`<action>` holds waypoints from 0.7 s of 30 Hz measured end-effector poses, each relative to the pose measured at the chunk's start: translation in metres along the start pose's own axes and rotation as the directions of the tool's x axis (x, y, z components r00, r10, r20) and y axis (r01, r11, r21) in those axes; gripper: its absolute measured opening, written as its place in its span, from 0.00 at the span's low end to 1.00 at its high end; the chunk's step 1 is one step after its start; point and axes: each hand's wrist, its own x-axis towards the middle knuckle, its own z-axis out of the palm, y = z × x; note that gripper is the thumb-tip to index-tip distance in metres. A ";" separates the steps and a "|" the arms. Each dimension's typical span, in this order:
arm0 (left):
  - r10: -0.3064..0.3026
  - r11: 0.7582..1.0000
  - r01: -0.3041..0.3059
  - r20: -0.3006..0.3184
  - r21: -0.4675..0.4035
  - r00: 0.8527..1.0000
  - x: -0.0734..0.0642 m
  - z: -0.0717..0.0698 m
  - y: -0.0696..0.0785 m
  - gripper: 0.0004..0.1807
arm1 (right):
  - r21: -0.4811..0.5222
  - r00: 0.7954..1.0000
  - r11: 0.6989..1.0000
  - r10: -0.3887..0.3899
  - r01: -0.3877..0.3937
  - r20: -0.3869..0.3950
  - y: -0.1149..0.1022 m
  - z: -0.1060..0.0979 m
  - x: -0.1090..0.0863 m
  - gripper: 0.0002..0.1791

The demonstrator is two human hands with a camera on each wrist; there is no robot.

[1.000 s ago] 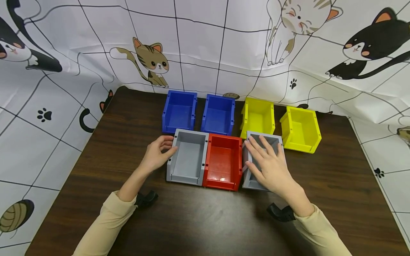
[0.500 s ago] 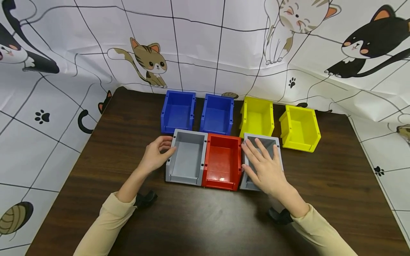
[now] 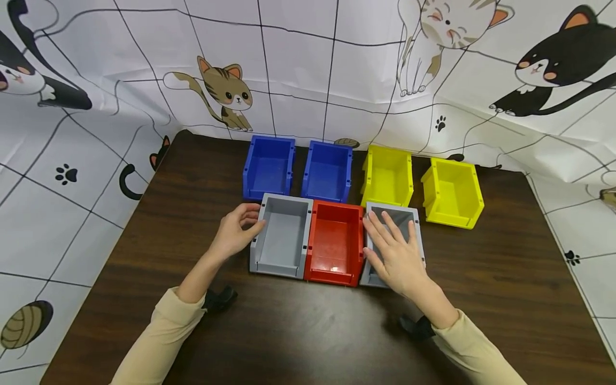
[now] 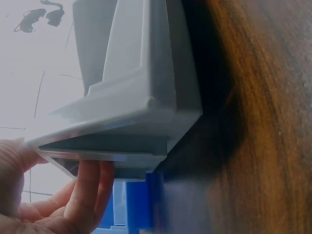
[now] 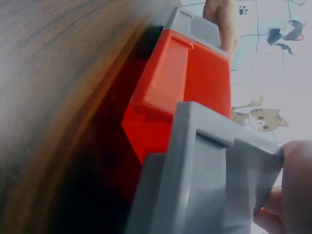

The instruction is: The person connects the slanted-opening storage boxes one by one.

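Observation:
Three bins stand side by side in front: a grey bin (image 3: 283, 235) at left, a red bin (image 3: 335, 240) in the middle, another grey bin (image 3: 394, 213) at right. My left hand (image 3: 233, 232) pinches the left grey bin's outer side; in the left wrist view, the thumb (image 4: 24, 155) is at the rim and fingers (image 4: 87, 187) are bent beneath its side lip. My right hand (image 3: 397, 259) lies spread over the right grey bin, fingers mostly straight, covering much of its inside. In the right wrist view, that hand (image 5: 295, 185) touches this bin's rim.
Behind stand two blue bins (image 3: 269, 166), (image 3: 327, 170) and two yellow bins (image 3: 389, 174), (image 3: 454, 190), the rightmost slightly turned. All are on a dark wooden table (image 3: 308, 342). A white cat-print sheet (image 3: 298, 59) hangs at the back and sides.
The right grey bin has shifted a little left under my right hand and now sits against the red bin. My left hand and its grey bin have stayed in place.

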 end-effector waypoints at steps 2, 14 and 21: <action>-0.002 1.000 0.002 0.000 -0.005 1.000 0.000 0.000 0.000 0.20 | 0.007 1.000 1.000 0.005 -0.005 0.012 0.001 0.006 -0.001 0.36; -0.008 1.000 0.009 0.010 -0.009 1.000 0.003 -0.001 0.001 0.20 | -0.010 0.997 1.000 0.012 -0.011 0.072 -0.002 0.000 0.003 0.37; -0.016 1.000 0.016 0.007 -0.021 1.000 0.002 0.000 0.000 0.20 | 0.079 0.995 0.994 -0.077 0.072 0.060 0.013 -0.017 0.014 0.35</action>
